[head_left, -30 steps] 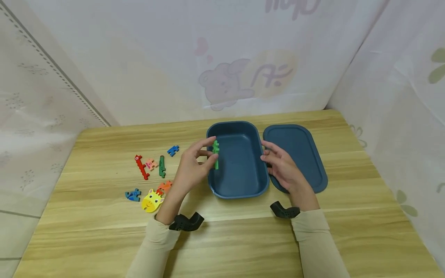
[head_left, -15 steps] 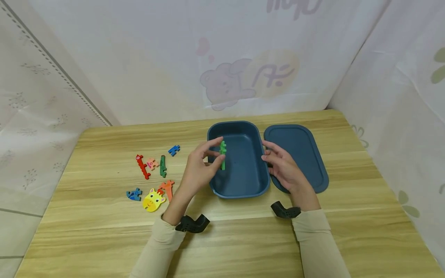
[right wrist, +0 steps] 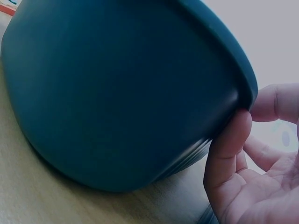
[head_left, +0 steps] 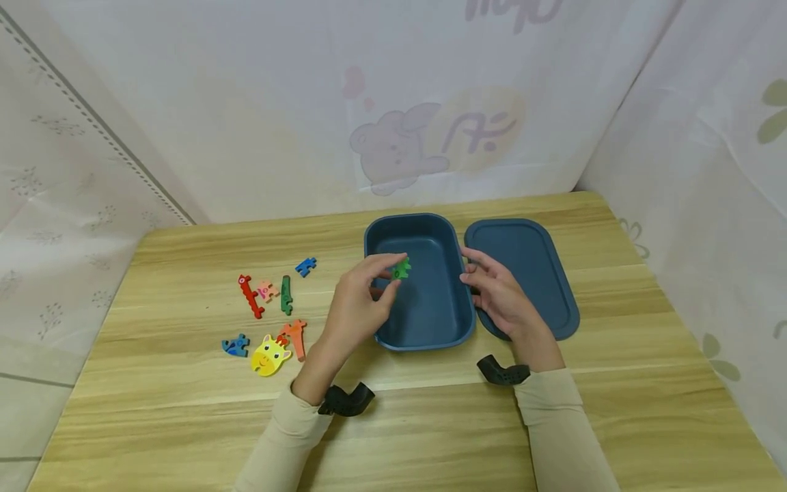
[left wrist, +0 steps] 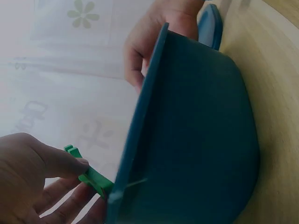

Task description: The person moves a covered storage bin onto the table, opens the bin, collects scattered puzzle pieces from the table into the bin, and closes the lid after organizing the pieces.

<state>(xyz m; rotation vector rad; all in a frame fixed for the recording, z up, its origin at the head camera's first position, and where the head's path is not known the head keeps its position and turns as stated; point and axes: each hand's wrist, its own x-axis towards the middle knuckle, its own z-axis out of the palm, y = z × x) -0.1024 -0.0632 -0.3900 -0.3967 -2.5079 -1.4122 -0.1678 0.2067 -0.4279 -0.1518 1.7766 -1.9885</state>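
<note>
Here the left hand point(head_left: 356, 311) pinches a green puzzle piece point(head_left: 402, 268) between thumb and fingers point(left wrist: 56, 161), holding it just above the inside of the dark blue box point(head_left: 430, 328), near its left wall. The right hand point(head_left: 501, 297) rests with relaxed fingers point(right wrist: 229, 140) against the box's right rim, grasping nothing. Outward on the table point(head_left: 184, 410), the box's lid point(head_left: 535, 273) lies just right of it, while other coloured puzzle pieces point(head_left: 270, 311), a yellow giraffe head point(head_left: 268, 355) among them, lie well to the left.
</note>
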